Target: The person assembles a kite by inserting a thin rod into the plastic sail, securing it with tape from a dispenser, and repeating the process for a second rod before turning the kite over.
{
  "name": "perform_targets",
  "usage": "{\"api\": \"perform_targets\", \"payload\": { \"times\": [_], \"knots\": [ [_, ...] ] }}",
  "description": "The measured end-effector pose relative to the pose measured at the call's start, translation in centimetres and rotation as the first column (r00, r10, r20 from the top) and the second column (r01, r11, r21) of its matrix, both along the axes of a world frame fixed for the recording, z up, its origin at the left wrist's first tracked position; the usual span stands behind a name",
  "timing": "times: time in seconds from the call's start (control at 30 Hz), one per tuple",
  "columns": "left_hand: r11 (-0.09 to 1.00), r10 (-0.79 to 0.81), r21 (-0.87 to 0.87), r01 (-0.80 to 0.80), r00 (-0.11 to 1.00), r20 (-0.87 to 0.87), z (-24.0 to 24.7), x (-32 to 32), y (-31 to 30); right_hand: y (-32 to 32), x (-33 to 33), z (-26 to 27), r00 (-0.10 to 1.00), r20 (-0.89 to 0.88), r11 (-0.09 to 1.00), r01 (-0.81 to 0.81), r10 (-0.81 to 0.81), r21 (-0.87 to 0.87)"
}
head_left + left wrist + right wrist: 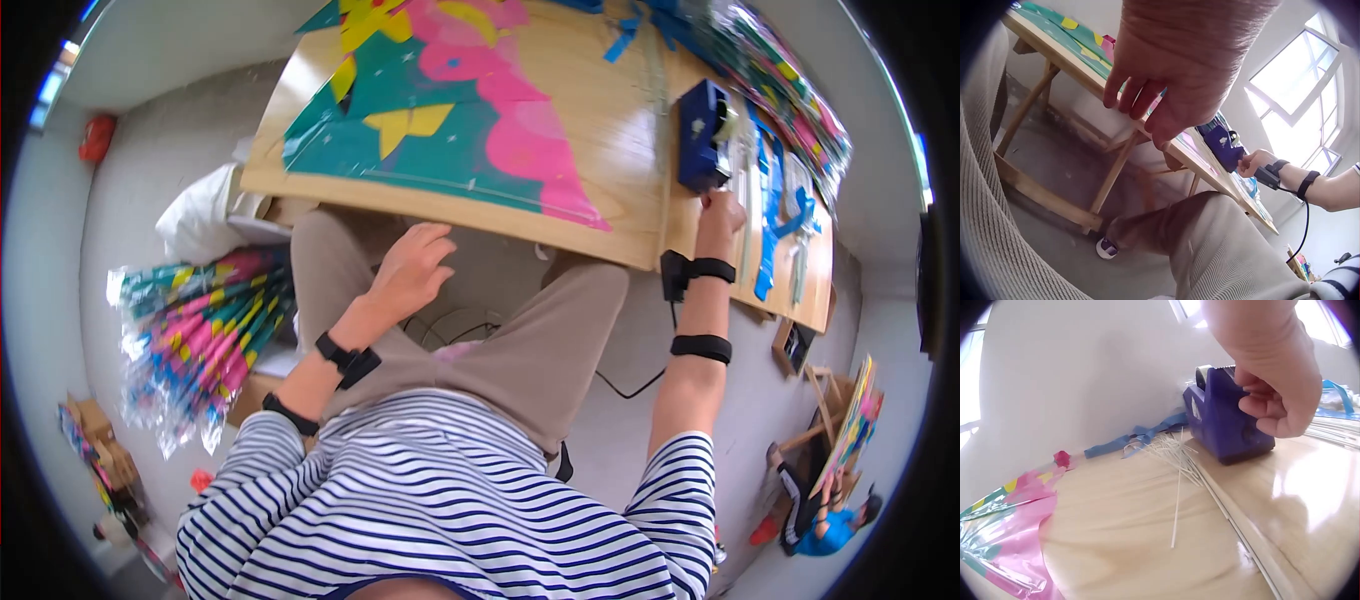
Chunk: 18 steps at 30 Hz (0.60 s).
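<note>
A teal and pink plastic sheet with yellow stars lies on the wooden table. My left hand hangs above my lap, just off the table's front edge; its fingers are loosely bent around nothing. At the table's right part, my right hand is at the front end of a dark blue tape dispenser. In the right wrist view its curled fingers lie close against the dispenser; whether tape is between them is hidden.
Thin white sticks and blue strips lie around the dispenser. Wrapped colourful bundles stand at the table's back right and left of my legs. A person in blue sits at the far lower right.
</note>
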<state>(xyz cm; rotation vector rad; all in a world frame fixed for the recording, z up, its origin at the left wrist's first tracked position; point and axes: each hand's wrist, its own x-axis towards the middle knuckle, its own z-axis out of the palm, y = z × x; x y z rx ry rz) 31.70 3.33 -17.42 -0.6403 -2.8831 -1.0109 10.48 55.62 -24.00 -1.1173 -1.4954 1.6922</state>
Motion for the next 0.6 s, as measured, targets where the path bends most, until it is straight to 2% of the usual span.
{"api": "perform_targets", "payload": {
  "times": [0.03, 0.07, 0.13, 0.17, 0.2, 0.23, 0.3, 0.33, 0.37, 0.4, 0.43, 0.53, 0.6],
  "knots": [
    [1.0, -0.002, 0.011, 0.002, 1.0, 0.005, -0.1, 0.5, -0.1, 1.9, 0.7, -1.3, 0.928, 0.344, 0.957, -0.22, 0.144, 0.192],
    [1.0, -0.002, 0.025, 0.002, 1.0, 0.003, -0.1, 0.7, -0.1, 3.8, 1.4, -2.5, 0.748, 0.644, 0.825, -0.459, 0.159, 0.33],
    [0.999, 0.003, 0.043, -0.002, 1.0, -0.02, -0.2, 0.3, 0.1, 0.0, 3.1, -1.1, 0.877, 0.458, 0.797, -0.378, 0.146, 0.471],
    [0.999, 0.004, 0.047, -0.003, 1.0, -0.024, -0.2, 0.5, 0.3, -3.1, 4.3, 1.8, 0.852, 0.363, 0.7, -0.518, 0.377, 0.491],
    [0.999, 0.001, 0.048, 0.0, 0.999, -0.032, -0.3, 0.6, 0.4, -7.0, 5.2, 6.0, 0.765, 0.258, 0.582, -0.624, 0.589, 0.521],
    [0.999, -0.016, 0.039, 0.018, 0.998, -0.054, -1.0, 0.5, 0.7, -11.0, 5.5, 10.1, 0.579, 0.377, 0.388, -0.792, 0.723, 0.472],
    [1.0, -0.014, 0.019, 0.016, 0.996, -0.089, -0.9, 0.5, 1.7, -15.7, 4.3, 10.9, 0.242, 0.535, -0.011, -0.904, 0.81, 0.427],
    [1.0, -0.012, 0.01, 0.013, 0.994, -0.109, -0.8, 0.4, 2.2, -19.3, 4.7, 11.9, 0.09, 0.586, -0.172, -0.911, 0.805, 0.375],
    [1.0, -0.01, 0.003, 0.011, 0.994, -0.111, -0.8, 0.3, 2.6, -22.4, 4.8, 12.1, -0.024, 0.603, -0.325, -0.859, 0.798, 0.396],
    [1.0, 0.0, 0.006, 0.001, 0.993, -0.119, -0.7, 0.3, 2.8, -24.8, 4.6, 11.3, -0.087, 0.617, -0.39, -0.84, 0.782, 0.376],
    [1.0, 0.009, 0.009, -0.008, 0.992, -0.126, -0.6, 0.3, 3.0, -27.2, 3.9, 11.3, -0.182, 0.717, -0.527, -0.798, 0.673, 0.292],
    [0.999, 0.045, 0.016, -0.044, 0.99, -0.136, -0.5, 0.3, 3.4, -31.7, 2.6, 9.7, -0.247, 0.767, -0.657, -0.7, 0.592, 0.281],
    [0.998, 0.067, 0.023, -0.065, 0.987, -0.144, -0.7, 0.1, 3.4, -33.3, 1.5, 8.6, -0.247, 0.83, -0.737, -0.625, 0.499, 0.257]
  ]
}}
